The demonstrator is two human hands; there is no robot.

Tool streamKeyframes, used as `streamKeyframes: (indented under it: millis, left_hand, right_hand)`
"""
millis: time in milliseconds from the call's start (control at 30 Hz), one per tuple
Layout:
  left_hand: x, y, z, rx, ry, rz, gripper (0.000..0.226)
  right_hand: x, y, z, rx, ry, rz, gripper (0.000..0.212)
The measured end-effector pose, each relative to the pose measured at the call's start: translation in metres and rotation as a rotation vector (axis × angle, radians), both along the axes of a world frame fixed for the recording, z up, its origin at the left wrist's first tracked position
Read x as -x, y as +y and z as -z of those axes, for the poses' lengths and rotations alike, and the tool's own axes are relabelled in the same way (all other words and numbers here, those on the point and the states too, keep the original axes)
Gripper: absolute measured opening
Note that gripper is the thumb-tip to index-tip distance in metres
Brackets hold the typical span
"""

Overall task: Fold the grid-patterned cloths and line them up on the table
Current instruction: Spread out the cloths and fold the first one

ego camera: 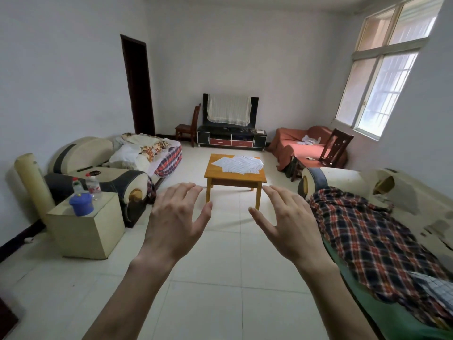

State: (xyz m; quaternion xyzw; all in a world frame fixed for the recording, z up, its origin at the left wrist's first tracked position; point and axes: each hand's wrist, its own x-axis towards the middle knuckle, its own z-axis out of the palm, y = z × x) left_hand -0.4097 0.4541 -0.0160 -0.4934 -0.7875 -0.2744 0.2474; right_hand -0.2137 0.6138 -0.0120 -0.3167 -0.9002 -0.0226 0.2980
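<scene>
Both bare hands are raised in front of the camera, backs toward it, over the pale glossy tiled floor (220, 278). The left hand (172, 222) has its fingers spread and only slightly bent, thumb angled out to the right; it holds and touches nothing. The right hand (288, 223) mirrors it, fingers loosely extended and thumb pointing left, also holding nothing. The two hands are apart, with a clear gap between the thumbs. Well beyond them, in the middle of the room, stands a small square orange-brown wooden table (235, 177) with plain straight legs. On its top lie the white grid-patterned cloths (239, 163), thin sheets spread flat, unfolded and overlapping in a loose heap that covers most of the far part of the tabletop. To the left sits a cream and dark padded sofa (98, 173) piled with rumpled bedding, and beside it a cream cube-shaped side cabinet (85, 229) carrying a blue lidded plastic jar (81, 204) and two clear plastic bottles (93, 186). On the right, a red, navy and white plaid fabric (367, 236) lies draped over a green-covered couch. Against the far white wall stands a low black and red media unit (231, 139) with a screen partly covered by a cream lace cloth; a dark wooden chair (188, 127) stands left of it. An orange-draped armchair (301, 144) fills the far right corner under a large white-framed window (382, 77).
</scene>
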Motion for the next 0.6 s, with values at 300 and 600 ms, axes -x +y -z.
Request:
streamKeyframes:
  millis: [300, 600]
  left_hand:
    - [0.113, 0.121, 0.013, 0.073, -0.035, 0.048, 0.058]
    - [0.206, 0.274, 0.033, 0.088, -0.033, 0.089, 0.056]
  right_hand:
    - [0.094, 0.111, 0.017, 0.033, 0.018, 0.059, 0.074]
    - [0.189, 0.261, 0.048, 0.039, 0.038, 0.077, 0.074]
